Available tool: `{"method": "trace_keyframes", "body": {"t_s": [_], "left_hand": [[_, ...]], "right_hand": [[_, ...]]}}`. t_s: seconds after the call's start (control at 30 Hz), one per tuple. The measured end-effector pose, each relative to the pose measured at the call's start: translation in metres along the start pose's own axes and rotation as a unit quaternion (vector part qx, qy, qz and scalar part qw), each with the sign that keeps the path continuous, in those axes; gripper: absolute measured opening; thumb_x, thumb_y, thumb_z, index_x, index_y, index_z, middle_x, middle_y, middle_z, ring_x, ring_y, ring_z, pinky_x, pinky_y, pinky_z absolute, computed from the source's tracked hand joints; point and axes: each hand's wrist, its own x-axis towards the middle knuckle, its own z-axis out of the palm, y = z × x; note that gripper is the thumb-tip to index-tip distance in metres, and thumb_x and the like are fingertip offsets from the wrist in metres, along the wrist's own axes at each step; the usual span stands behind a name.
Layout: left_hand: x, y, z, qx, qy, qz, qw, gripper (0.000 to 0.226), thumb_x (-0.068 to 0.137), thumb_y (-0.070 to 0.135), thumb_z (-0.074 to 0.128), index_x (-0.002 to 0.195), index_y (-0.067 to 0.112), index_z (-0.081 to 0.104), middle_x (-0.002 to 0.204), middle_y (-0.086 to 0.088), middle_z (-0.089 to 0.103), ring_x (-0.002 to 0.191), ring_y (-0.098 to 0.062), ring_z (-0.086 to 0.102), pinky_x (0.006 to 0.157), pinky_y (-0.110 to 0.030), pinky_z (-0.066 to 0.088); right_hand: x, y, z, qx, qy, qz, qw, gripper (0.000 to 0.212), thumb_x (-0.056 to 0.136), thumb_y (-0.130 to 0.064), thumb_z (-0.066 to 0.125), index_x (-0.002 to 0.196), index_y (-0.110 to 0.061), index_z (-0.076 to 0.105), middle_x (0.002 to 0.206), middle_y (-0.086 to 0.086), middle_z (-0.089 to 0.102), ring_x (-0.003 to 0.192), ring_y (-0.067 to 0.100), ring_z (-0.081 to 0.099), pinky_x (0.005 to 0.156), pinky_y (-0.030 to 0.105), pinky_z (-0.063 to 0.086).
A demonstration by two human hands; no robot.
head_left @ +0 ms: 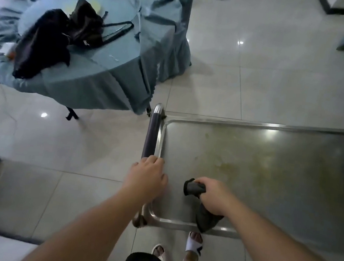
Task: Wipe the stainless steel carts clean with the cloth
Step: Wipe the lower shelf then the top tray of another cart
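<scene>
Gripping dark cloth (194, 189) in right hand (215, 197), left hand (147, 176) wrapped over cart (275, 126) handle (151, 134); yellowish stains (234, 166) unwiped, barely begun.

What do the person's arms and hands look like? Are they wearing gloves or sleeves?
No gloves and no sleeves in view. Both forearms are bare up to the picture's edge, and the left hand and right hand are bare too. I see no watch, ring or bracelet on either wrist.
</scene>
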Motion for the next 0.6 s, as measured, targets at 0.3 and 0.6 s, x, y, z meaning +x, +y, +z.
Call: {"method": "trace_keyframes", "body": {"t_s": [0.3, 0.6], "left_hand": [[0.101, -0.032, 0.009, -0.057, 0.074, 0.059, 0.994, 0.047, 0.11, 0.034, 0.04, 0.155, 0.024, 0.044, 0.17, -0.003, 0.031, 0.163, -0.026, 0.012, 0.129, -0.045, 0.013], [0.155, -0.044, 0.034, -0.115, 0.076, 0.021, 0.99, 0.064, 0.11, 0.051, 0.021, 0.17, 0.028, 0.02, 0.179, 0.007, 0.001, 0.161, -0.01, -0.019, 0.124, -0.032, -0.017]], "right_hand": [[0.072, -0.03, 0.004, 0.1, 0.055, 0.038, 0.993, 0.049, 0.091, -0.002, 0.054, 0.13, -0.028, 0.069, 0.127, 0.006, 0.069, 0.115, 0.027, 0.064, 0.089, 0.03, 0.051], [0.147, -0.048, 0.027, -0.014, 0.235, -0.021, 0.972, 0.071, 0.091, -0.008, 0.058, 0.159, -0.023, 0.043, 0.168, 0.003, 0.037, 0.154, 0.028, 0.032, 0.125, 0.043, 0.03]]}}
